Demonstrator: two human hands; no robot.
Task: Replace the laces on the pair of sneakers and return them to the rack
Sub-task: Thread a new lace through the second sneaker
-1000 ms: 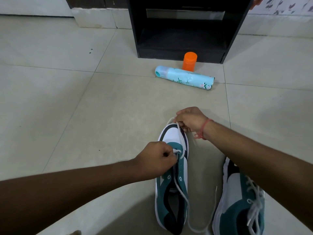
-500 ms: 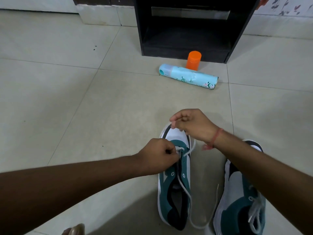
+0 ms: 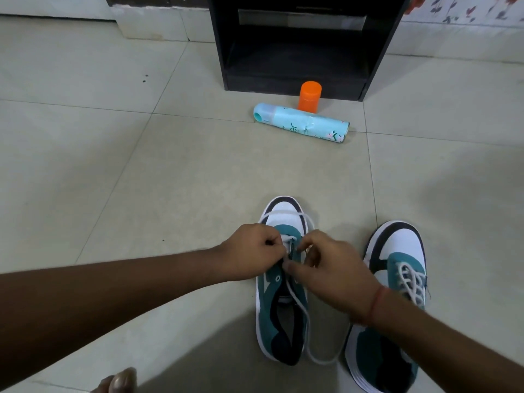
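Two teal, white and black sneakers stand on the tiled floor, toes pointing away from me. On the left sneaker [image 3: 279, 313] a white lace [image 3: 304, 316] is threaded only near the toe, looping over the toe cap and trailing past the heel. My left hand [image 3: 251, 252] pinches the lace at the front eyelets. My right hand [image 3: 330, 268] pinches the lace just beside it, over the tongue. The right sneaker [image 3: 394, 293] is fully laced and lies under my right forearm. The black rack [image 3: 300, 43] stands open at the far wall.
A light blue spray can [image 3: 302, 123] lies on its side in front of the rack, with an orange cap [image 3: 309, 96] standing just behind it. A toe [image 3: 120, 382] shows at the bottom edge. Bare tiles spread to the left.
My right hand has come back from beyond the toe to the eyelets, next to my left hand. A lace loop now lies over the toe cap. The right sneaker shows more.
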